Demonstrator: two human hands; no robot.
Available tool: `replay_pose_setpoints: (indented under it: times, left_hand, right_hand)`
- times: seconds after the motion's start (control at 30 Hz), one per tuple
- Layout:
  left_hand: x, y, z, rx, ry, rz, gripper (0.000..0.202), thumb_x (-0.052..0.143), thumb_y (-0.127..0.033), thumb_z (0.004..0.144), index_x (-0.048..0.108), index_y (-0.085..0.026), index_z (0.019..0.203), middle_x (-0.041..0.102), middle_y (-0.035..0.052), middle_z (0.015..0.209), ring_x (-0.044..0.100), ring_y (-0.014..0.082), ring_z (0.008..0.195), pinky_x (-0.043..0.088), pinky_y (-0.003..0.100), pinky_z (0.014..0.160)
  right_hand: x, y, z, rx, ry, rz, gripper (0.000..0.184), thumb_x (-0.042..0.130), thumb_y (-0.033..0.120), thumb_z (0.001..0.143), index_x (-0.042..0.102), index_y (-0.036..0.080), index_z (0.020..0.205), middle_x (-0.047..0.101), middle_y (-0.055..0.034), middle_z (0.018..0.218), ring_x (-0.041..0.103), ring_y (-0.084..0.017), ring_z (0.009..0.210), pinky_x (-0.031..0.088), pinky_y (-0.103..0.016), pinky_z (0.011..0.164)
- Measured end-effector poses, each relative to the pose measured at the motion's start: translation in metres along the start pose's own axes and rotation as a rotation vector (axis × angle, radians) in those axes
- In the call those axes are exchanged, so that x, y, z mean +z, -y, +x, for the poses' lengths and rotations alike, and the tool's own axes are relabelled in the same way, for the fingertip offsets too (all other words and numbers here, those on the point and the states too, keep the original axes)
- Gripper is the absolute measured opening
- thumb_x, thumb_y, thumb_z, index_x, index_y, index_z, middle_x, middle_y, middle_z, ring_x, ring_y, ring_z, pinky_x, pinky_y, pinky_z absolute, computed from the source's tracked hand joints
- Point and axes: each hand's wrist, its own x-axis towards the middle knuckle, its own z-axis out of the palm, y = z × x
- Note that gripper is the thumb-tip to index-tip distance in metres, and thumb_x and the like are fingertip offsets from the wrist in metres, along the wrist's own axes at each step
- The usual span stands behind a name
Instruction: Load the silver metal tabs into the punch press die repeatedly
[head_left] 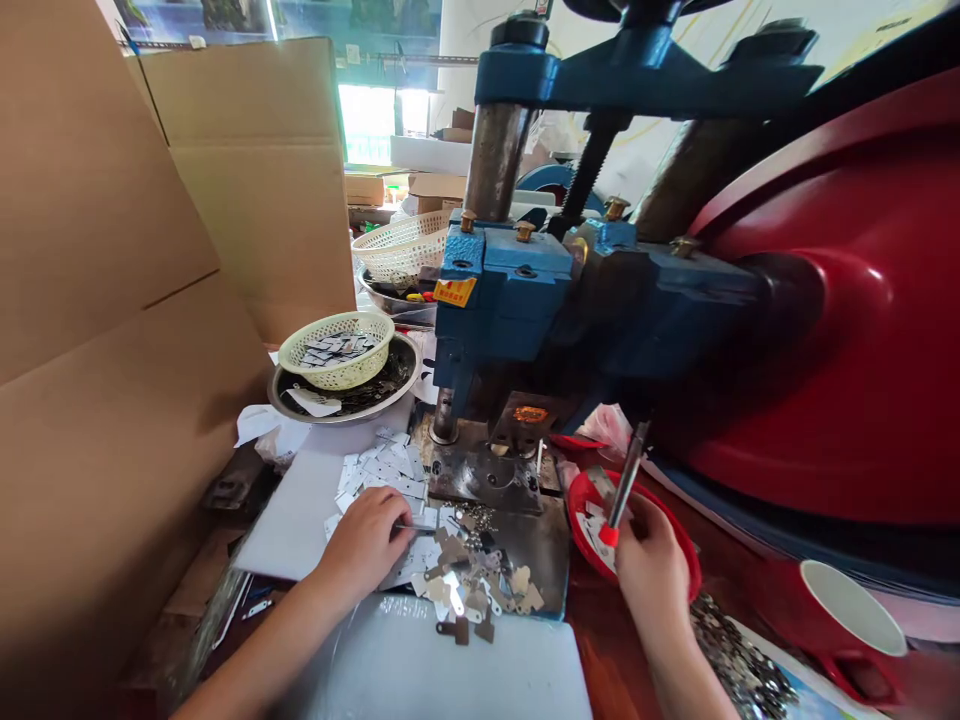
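My left hand (365, 541) rests on a pile of small flat metal blanks (382, 468) on a white sheet, its fingers pinched on one thin blank at the pile's edge. My right hand (651, 562) is closed round a slim tool with a red tip (623, 487), held upright over a red dish (579, 505) of small metal pieces. Between the hands lies a scatter of stamped metal tabs (480, 585) on the steel bed of a blue press (517, 300). The press die (529, 414) sits just behind them.
A cream mesh basket (337, 350) of blanks stands in a steel bowl (300, 405) at the left. A second basket (401, 245) stands behind. Cardboard sheets (112, 350) wall the left side. A large red flywheel cover (847, 330) fills the right, with a red cup (851, 625) below it.
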Motion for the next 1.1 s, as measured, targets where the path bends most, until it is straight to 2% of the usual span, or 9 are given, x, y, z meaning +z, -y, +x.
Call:
replay_pose_setpoints:
  times: [0.07,0.1,0.2,0.23,0.37,0.53,0.73,0.9,1.1]
  left_hand:
    - [0.000,-0.005,0.000,-0.055,0.003,-0.083,0.007,0.056,-0.026,0.078,0.062,-0.023,0.076,0.064,0.0011,0.080,0.057,0.0208,0.079,0.041,0.032,0.072]
    - [0.001,-0.008,0.000,-0.098,0.000,-0.154,0.008,0.055,-0.028,0.079,0.062,-0.022,0.077,0.064,0.0004,0.078,0.057,0.0197,0.075,0.041,0.030,0.069]
    - [0.004,-0.015,0.002,-0.249,0.007,-0.472,0.014,0.056,-0.033,0.078,0.061,-0.021,0.081,0.063,-0.0007,0.074,0.057,0.0165,0.066,0.041,0.027,0.063]
    - [0.006,-0.017,0.003,-0.289,0.013,-0.594,0.016,0.057,-0.035,0.077,0.061,-0.020,0.083,0.062,-0.0011,0.071,0.057,0.0156,0.064,0.042,0.027,0.062]
    - [0.013,-0.019,0.003,-0.390,0.012,-1.007,0.021,0.064,-0.038,0.075,0.061,-0.018,0.081,0.058,-0.0023,0.065,0.054,0.0120,0.063,0.041,0.022,0.061]
    - [0.019,-0.016,0.002,-0.522,0.025,-1.385,0.024,0.068,-0.039,0.073,0.064,-0.016,0.077,0.062,0.0006,0.074,0.054,0.0088,0.065,0.041,0.019,0.062]
    - [0.020,-0.022,0.003,-0.535,0.075,-1.379,0.033,0.073,-0.018,0.063,0.069,-0.016,0.096,0.067,0.0072,0.101,0.059,0.0131,0.079,0.045,0.025,0.076]
    - [0.023,-0.030,0.006,-0.511,0.030,-1.308,0.032,0.067,-0.016,0.068,0.067,-0.018,0.100,0.065,0.0046,0.092,0.060,0.0124,0.077,0.047,0.024,0.074]
    - [0.024,-0.040,0.014,-0.519,0.007,-1.396,0.026,0.062,-0.011,0.070,0.067,-0.015,0.095,0.066,0.0058,0.092,0.061,0.0121,0.076,0.049,0.025,0.075]
  right_hand:
    - [-0.004,-0.007,-0.014,-0.129,-0.028,-0.121,0.047,0.046,0.055,0.079,0.065,0.015,0.096,0.065,-0.0110,0.083,0.056,-0.026,0.078,0.042,-0.037,0.069]
    - [-0.001,-0.006,-0.022,-0.224,0.017,-0.141,0.044,0.044,0.052,0.081,0.065,0.016,0.093,0.064,-0.0114,0.084,0.056,-0.026,0.080,0.042,-0.038,0.072]
    - [0.025,0.009,-0.044,-0.495,0.326,-0.122,0.030,0.043,0.039,0.088,0.067,0.022,0.087,0.065,-0.0067,0.085,0.057,-0.022,0.082,0.043,-0.036,0.077]
    - [0.034,0.017,-0.050,-0.546,0.371,-0.138,0.026,0.044,0.036,0.088,0.067,0.023,0.086,0.065,-0.0056,0.085,0.056,-0.021,0.082,0.043,-0.035,0.078]
    - [0.054,0.038,-0.058,-0.607,0.458,-0.295,0.018,0.050,0.028,0.086,0.068,0.026,0.084,0.065,-0.0030,0.085,0.056,-0.021,0.082,0.040,-0.036,0.076]
    - [0.052,0.033,-0.054,-0.570,0.462,-0.323,0.017,0.049,0.024,0.086,0.065,0.023,0.079,0.064,-0.0034,0.082,0.056,-0.022,0.082,0.038,-0.034,0.074]
    - [0.062,0.050,-0.030,-0.629,0.256,-0.116,0.023,0.042,0.029,0.091,0.062,0.019,0.083,0.063,-0.0058,0.083,0.054,-0.021,0.081,0.040,-0.034,0.076]
    - [0.076,0.071,-0.007,-0.727,0.174,-0.177,0.026,0.044,0.030,0.090,0.068,0.020,0.084,0.063,-0.0068,0.084,0.053,-0.022,0.082,0.041,-0.036,0.076]
    - [0.069,0.062,-0.007,-0.858,0.182,-0.146,0.026,0.047,0.033,0.089,0.069,0.024,0.101,0.063,-0.0077,0.101,0.051,-0.024,0.100,0.041,-0.042,0.089]
